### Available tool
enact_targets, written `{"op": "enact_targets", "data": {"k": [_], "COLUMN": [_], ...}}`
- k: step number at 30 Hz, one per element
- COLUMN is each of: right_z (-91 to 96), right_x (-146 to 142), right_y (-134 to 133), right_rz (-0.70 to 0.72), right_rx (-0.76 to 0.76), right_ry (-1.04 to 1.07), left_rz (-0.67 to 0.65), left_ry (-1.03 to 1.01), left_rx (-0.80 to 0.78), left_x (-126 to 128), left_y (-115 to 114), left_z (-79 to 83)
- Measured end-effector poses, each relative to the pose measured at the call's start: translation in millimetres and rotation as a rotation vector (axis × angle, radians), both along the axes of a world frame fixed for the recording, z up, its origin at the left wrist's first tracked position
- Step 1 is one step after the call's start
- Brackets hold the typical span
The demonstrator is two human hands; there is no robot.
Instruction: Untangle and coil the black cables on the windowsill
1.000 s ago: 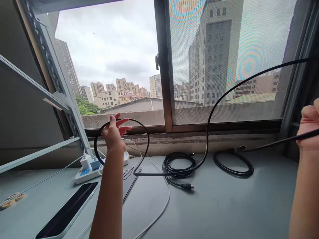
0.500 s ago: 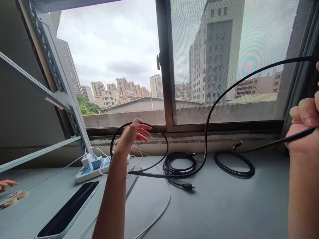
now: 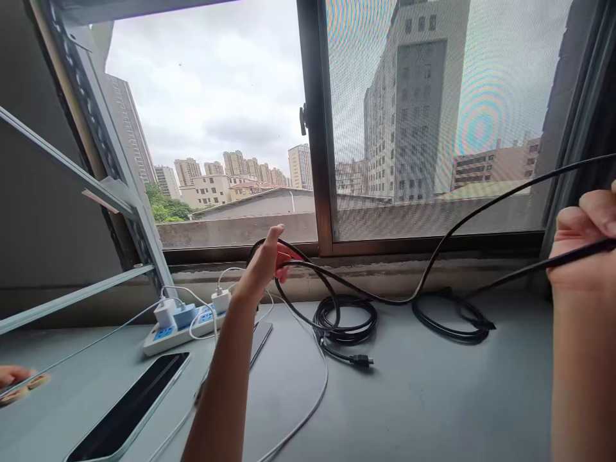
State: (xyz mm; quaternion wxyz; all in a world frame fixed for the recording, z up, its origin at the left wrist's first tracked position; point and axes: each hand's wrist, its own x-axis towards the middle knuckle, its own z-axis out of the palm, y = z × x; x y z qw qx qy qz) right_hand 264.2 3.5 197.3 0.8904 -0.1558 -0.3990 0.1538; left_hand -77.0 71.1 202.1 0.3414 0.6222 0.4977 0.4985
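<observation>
A black cable [image 3: 447,236] runs between my two hands in the head view. My left hand [image 3: 269,260] is closed around a loop of it, above the table near the window sill. At the right edge my right hand [image 3: 584,237] grips the same kind of black cable; part of its fingers lies outside the picture. Between the hands, a coiled black cable [image 3: 346,333] rests on the table with its plug [image 3: 360,361] toward me. Farther right lies a looser black cable loop [image 3: 450,335], linked to the strand that passes through my right hand.
A power strip [image 3: 178,337] with white chargers stands at the left back. A phone [image 3: 129,407] lies in front of it, and a white cable [image 3: 308,414] crosses the table. Another person's hand [image 3: 14,374] shows at the far left. Metal shelf bars [image 3: 77,295] rise at left.
My left hand has closed its fingers round the cable and gathered a second strand. The strand between my hands has sunk lower. The right-hand loop's end has shifted on the table.
</observation>
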Motion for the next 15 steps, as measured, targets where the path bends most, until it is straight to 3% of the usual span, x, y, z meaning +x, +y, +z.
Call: {"op": "enact_targets", "data": {"k": [3, 8, 12, 15], "right_z": [12.5, 19.3, 8.8, -0.2], "right_x": [-21.0, -50.6, -56.2, -59.9], "right_y": [-9.3, -17.6, -18.1, -17.0], "right_rz": [0.117, 0.093, 0.055, 0.123], "right_rx": [-0.123, -0.294, -0.433, -0.527], "right_ry": [0.076, -0.075, -0.328, -0.588], "left_rz": [0.038, 0.080, -0.004, -0.080], "left_ry": [-0.075, -0.149, -0.192, -0.198], "left_rx": [0.008, 0.043, 0.116, 0.176], "left_x": [9.0, 16.5, 21.5, 29.0], "left_y": [-2.8, -9.2, -17.4, -24.4], "left_z": [1.6, 7.7, 9.8, 8.1]}}
